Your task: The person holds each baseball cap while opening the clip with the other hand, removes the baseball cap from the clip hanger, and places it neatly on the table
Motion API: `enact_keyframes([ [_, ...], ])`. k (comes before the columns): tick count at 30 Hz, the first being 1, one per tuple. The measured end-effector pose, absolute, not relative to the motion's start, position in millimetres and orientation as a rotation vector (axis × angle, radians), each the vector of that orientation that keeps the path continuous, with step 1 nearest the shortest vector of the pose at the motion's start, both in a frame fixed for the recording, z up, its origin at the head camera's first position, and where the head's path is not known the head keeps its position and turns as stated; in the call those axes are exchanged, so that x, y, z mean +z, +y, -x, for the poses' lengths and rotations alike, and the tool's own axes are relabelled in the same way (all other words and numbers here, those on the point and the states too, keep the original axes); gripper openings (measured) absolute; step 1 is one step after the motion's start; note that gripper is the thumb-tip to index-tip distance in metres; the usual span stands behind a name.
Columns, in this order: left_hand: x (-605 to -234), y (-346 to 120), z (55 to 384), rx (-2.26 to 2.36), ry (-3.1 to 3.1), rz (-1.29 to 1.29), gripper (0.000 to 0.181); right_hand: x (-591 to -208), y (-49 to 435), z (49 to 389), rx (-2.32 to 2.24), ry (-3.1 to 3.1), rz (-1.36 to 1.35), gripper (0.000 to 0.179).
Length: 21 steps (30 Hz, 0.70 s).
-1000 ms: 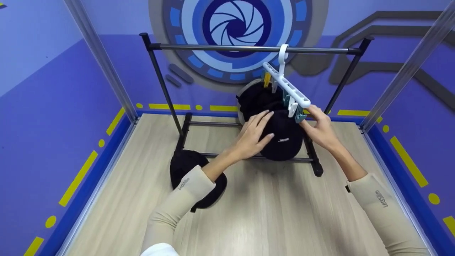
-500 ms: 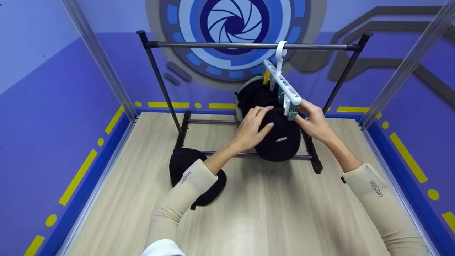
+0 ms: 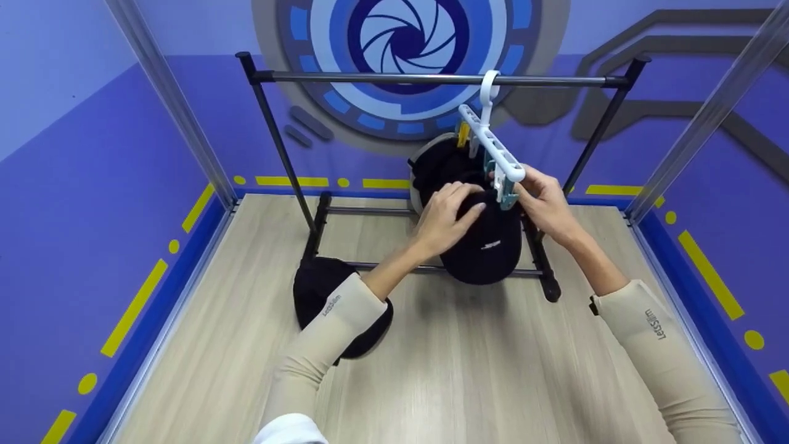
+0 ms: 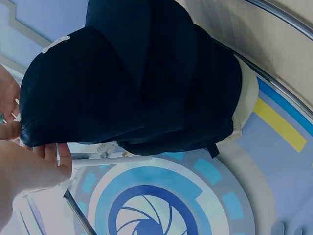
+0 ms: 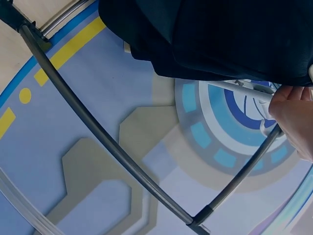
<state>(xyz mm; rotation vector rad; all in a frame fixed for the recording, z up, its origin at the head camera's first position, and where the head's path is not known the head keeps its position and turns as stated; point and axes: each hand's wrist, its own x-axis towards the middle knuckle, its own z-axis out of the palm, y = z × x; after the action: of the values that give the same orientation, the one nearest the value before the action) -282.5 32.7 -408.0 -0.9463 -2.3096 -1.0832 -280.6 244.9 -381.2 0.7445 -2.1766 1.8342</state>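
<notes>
Enclosing a pale wood-grain surface [image 3: 444, 382] with purple-blue walls [image 3: 80, 203]; displaying a round shutter emblem [image 3: 407, 42] behind; showing yellow dashes [image 3: 387, 184] low down.

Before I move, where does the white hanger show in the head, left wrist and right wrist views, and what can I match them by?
Head: white hanger right of centre, upper half, hooked over the top bar.
Left wrist: left of centre, below mid-height, partly hidden by dark caps.
Right wrist: right of centre, above mid-height, just below the caps, partly hidden.
Shared landmark: round wall emblem.
</notes>
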Motion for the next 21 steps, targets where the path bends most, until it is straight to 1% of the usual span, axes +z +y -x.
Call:
enact_keyframes([
  [7, -400, 41, 281, -1.111, -2.317, 0.928, 0.028, -376, 238, 281, 1.944, -2.143, -0.678, 0.033],
  [12, -398, 44, 280, -1.083, -2.369, 0.868, 0.025, -375, 233, 280, 2.021, -2.135, -0.579, 0.026],
  [17, -395, 45, 278, -1.069, -2.391, 0.883, 0.023, -372, 229, 277, 1.994, -2.159, -0.502, 0.021],
  [21, -395, 45, 276, -1.095, -2.404, 0.874, 0.021, -371, 228, 276, 1.961, -2.187, -0.508, 0.022],
])
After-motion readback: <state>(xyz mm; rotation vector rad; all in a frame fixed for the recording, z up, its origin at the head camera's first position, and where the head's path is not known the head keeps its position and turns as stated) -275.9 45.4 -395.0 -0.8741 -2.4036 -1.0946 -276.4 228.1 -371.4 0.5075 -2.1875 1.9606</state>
